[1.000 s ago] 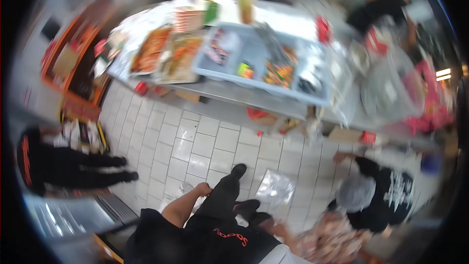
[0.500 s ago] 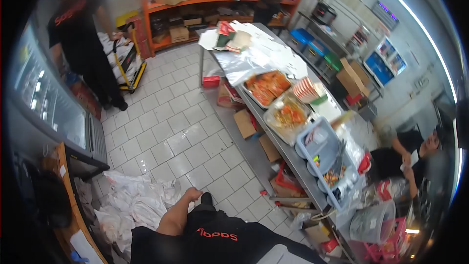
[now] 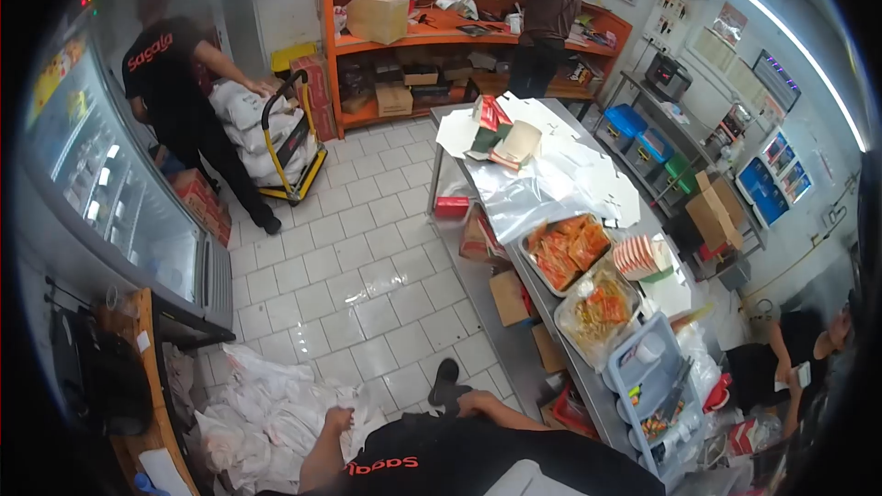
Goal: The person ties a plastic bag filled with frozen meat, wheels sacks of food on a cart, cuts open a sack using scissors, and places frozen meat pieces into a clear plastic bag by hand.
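My left hand hangs low in front of my body, with its fingers loosely curled and nothing visible in it. Beneath and beside it lies a heap of white plastic sacks on the floor; I see no contact between them. My right hand is near my shoe in the view, its fingers loosely curled and no object showing in it. The steel table stands to the right of that hand. On it are a tray of reddish food, a bagged food tray and a blue-grey plastic bin.
A co-worker stands by a yellow-framed trolley loaded with white sacks. Another person is at the orange shelf; a third is at the right. A glass-door fridge and wooden rack line the left.
My view has tilted up and shifted left, so the room sits lower and further right. My right hand has come into view. The trolley co-worker's arm now reaches over the sacks.
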Tool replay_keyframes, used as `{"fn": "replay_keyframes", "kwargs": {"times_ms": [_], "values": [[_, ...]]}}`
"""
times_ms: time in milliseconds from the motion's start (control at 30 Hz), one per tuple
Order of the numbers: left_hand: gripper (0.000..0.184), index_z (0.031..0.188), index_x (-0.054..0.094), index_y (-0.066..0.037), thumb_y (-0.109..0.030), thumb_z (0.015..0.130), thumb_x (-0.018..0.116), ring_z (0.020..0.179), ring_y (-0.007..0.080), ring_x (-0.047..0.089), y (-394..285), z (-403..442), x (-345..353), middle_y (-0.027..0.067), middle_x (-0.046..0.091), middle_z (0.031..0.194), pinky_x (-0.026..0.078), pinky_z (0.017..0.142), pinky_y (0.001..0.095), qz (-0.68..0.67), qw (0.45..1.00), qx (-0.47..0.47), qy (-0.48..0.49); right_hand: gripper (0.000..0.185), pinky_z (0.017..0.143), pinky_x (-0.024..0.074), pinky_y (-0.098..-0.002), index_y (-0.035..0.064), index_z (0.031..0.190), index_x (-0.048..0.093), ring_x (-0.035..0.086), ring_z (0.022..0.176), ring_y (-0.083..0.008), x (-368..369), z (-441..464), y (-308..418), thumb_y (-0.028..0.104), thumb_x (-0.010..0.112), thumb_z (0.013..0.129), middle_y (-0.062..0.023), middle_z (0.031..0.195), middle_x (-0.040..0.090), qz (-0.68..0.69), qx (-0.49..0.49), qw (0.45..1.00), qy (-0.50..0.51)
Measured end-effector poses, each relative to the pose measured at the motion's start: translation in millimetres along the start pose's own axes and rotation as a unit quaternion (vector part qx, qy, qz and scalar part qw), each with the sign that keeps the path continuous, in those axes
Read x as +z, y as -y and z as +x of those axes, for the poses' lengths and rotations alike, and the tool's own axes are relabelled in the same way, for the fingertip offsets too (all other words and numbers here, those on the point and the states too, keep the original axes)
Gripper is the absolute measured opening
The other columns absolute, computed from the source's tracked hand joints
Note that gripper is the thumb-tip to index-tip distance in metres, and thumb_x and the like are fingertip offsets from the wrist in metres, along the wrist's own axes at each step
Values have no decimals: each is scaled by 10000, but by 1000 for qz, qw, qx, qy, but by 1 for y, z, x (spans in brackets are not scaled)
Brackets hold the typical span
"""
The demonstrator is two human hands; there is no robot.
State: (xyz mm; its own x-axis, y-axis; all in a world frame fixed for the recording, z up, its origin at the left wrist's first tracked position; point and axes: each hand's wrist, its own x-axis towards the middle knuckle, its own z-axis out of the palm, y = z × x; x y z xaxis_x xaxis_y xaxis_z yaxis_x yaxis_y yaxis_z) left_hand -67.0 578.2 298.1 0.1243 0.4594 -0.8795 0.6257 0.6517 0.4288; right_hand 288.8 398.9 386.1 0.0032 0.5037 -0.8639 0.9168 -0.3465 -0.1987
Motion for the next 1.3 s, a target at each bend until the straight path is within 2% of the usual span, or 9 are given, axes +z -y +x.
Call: {"fn": "replay_keyframes", "kwargs": {"times_ms": [267,467,700,767,867,933,1000,1100,1300], "values": [[293,994,567,19,-232,849,606,690,256,646,-63,15,1,164,641,868,523,581,384,130,991,39,-12,389,790,486,-350,86,1004,683,636,957,-252,-116,83,-91,380,659,750,-114,998,673,112,-145,983,29],[332,1031,553,-14,-278,853,648,700,197,639,-260,36,48,110,654,869,523,593,341,-120,988,67,-65,321,787,487,-432,79,997,702,641,960,-292,-256,139,-95,310,633,785,-132,989,687,54,-117,989,66],[317,1022,546,-22,-288,875,635,744,182,644,-376,55,58,100,647,896,521,607,317,-253,953,133,-97,349,766,489,-426,63,982,709,652,924,-268,-405,81,-94,345,610,801,-151,955,690,135,-375,917,31],[296,1008,574,-16,-280,881,618,757,200,649,-368,78,52,103,654,877,528,617,322,-250,958,62,-126,353,761,486,-426,70,935,721,661,880,-265,-415,138,-76,375,605,799,-144,866,697,-23,-135,985,106],[286,984,604,-5,-272,881,604,743,227,656,-330,123,40,108,662,848,533,623,331,-140,984,-41,-105,407,821,475,-403,69,1014,698,645,927,-284,-441,204,-97,413,579,833,-143,929,688,36,-188,981,19],[289,972,624,-4,-269,859,609,703,253,658,-264,182,26,122,664,827,532,596,352,352,915,194,-31,422,792,488,-389,60,1010,696,654,876,-265,-481,208,-96,423,571,836,-140,881,689,71,-179,981,-15],[285,964,622,-17,-277,847,610,673,257,655,-290,173,16,129,662,831,525,565,359,51,993,104,-25,387,634,514,-351,67,941,713,642,614,-222,-517,220,-97,406,563,831,-106,761,684,247,-116,959,-72],[274,947,619,-35,-286,840,608,667,259,655,-333,197,-12,134,659,834,520,546,360,-124,990,65,-8,419,768,502,-341,52,978,703,659,796,-240,-579,245,-104,425,589,827,-129,838,694,237,-67,966,-75],[267,1057,633,-100,-264,850,600,742,246,667,-515,335,-132,156,680,969,535,622,384,444,859,238,-94,417,787,500,-353,45,936,709,664,821,-255,-655,299,-119,429,598,816,-133,854,697,242,38,964,-108]]}}
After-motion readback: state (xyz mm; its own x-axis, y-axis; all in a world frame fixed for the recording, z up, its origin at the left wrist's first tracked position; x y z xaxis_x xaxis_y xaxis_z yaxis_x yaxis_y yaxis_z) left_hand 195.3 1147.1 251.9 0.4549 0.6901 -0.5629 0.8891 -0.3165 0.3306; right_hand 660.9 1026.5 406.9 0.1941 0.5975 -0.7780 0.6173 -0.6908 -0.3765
